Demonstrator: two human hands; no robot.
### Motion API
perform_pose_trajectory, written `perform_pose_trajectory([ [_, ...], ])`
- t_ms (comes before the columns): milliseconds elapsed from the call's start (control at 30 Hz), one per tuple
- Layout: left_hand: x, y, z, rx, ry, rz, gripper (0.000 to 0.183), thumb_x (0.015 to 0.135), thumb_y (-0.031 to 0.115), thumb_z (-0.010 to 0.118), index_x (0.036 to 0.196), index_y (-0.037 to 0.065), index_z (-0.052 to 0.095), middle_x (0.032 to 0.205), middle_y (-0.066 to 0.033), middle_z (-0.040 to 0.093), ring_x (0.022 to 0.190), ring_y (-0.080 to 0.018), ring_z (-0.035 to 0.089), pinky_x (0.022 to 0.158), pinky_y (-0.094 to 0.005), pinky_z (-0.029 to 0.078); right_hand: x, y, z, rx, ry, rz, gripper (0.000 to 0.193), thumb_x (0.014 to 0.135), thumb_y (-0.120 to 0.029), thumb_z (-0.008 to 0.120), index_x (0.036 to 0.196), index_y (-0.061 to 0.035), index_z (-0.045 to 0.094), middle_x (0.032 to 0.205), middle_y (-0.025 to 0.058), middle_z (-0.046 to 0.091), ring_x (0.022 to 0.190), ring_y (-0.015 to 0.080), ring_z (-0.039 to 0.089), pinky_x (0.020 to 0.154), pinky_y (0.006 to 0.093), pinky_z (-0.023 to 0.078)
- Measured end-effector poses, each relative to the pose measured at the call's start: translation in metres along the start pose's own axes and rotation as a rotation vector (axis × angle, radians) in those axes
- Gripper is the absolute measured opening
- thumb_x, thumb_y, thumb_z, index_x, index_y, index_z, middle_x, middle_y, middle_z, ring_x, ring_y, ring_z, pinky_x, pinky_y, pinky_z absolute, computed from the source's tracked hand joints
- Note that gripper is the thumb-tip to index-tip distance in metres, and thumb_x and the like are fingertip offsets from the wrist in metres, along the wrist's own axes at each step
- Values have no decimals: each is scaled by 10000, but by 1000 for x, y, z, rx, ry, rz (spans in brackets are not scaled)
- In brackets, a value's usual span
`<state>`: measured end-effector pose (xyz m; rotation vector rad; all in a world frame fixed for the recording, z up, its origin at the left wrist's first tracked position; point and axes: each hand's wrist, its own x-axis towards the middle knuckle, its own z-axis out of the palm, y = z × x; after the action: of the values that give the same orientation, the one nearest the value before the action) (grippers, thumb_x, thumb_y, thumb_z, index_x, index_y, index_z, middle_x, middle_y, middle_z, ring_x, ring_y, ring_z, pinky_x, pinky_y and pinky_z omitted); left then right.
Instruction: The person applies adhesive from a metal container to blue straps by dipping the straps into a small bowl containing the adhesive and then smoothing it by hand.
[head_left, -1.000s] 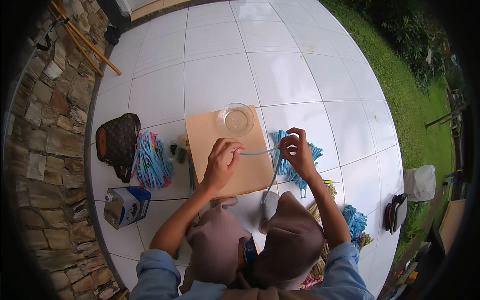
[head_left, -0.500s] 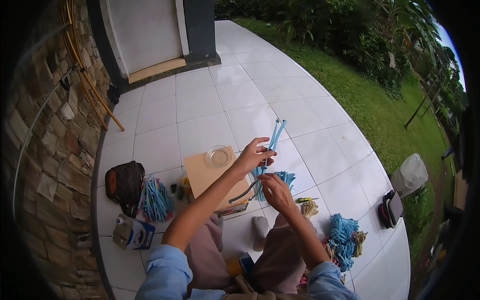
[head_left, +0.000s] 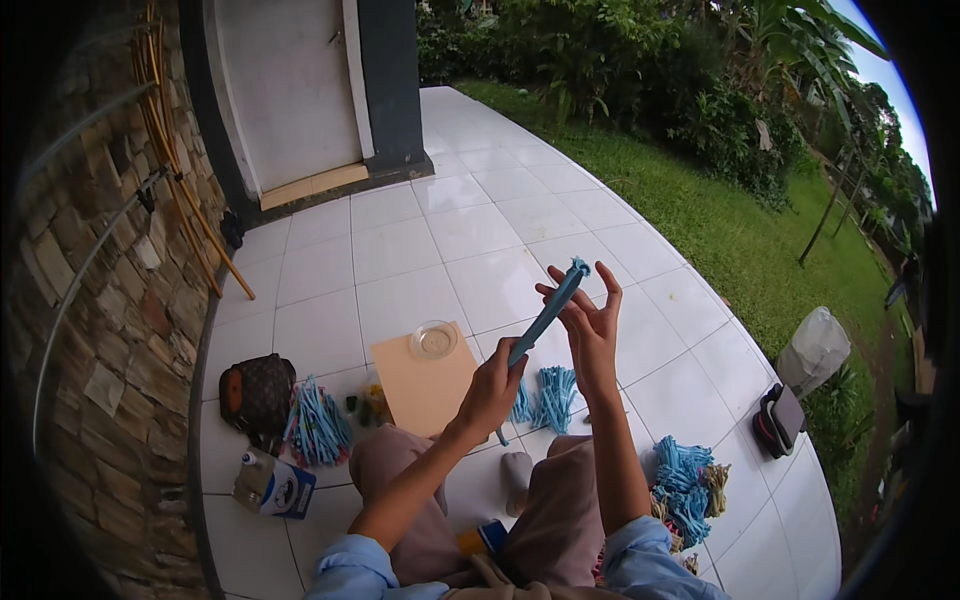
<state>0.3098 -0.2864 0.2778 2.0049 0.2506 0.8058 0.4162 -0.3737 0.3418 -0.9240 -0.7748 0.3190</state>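
My left hand (head_left: 490,392) is closed round a length of blue cords (head_left: 548,318), held up at a slant in front of me. The cords lie together like a flat band, with a frayed, knotted tip at the top; a thin tail hangs below my fist. Beside that upper end is my right hand (head_left: 592,335), its fingers spread; whether a finger touches the cords I cannot tell. Beneath my hands, bunches of light blue cords (head_left: 555,398) lie on the tiles next to a tan board (head_left: 420,385), with a clear glass bowl (head_left: 434,340) on its far edge.
To the left are a brown bag (head_left: 257,393), a pile of blue and pink cords (head_left: 318,425) and a plastic jug (head_left: 272,485). Bundled blue and cream cords (head_left: 685,490) lie right of my knee. Farther right are a dark case (head_left: 779,420) and a whitish bag (head_left: 815,345).
My right hand has risen from below to the upper end of the cords and its fingers have spread. My left hand has moved lower; the cords, apart before, now lie together.
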Motion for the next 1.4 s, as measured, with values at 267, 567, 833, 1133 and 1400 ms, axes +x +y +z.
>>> perform_pose_trajectory([
  [267,-21,12,-4,12,-81,-148,231,972,237,358,1012,47,484,594,-123,506,575,-271,568,524,-366,401,-15,-29,19,-93,-68,-9,655,878,-130,565,1355,-104,116,1198,236,528,1055,306,567,924,429,430],
  [567,-14,10,7,-137,381,45,280,970,248,373,938,18,530,874,-77,519,790,-156,484,683,-290,396,-61,49,35,-137,77,46,450,975,-290,366,1350,-51,294,1158,154,546,1041,202,534,829,302,464],
  [833,23,-35,-72,-796,245,-410,161,796,44,659,921,3,567,843,-57,600,763,-129,611,745,-257,544,8,56,-11,-59,-229,300,420,949,-249,451,1288,-46,310,638,32,473,556,143,531,486,246,415],
  [1133,25,-134,-58,-669,181,-696,161,747,61,717,813,25,574,780,-61,606,713,-139,622,705,-241,540,55,149,-68,-196,-404,610,922,746,23,677,1437,-132,87,738,43,511,589,135,552,476,265,447],
  [1400,-22,-272,-10,-328,359,-758,138,735,26,716,765,-12,588,747,-80,643,671,-110,632,611,-225,520,38,305,-115,-270,-538,817,998,736,132,591,1431,-185,-53,831,68,498,638,133,556,563,271,501],
])
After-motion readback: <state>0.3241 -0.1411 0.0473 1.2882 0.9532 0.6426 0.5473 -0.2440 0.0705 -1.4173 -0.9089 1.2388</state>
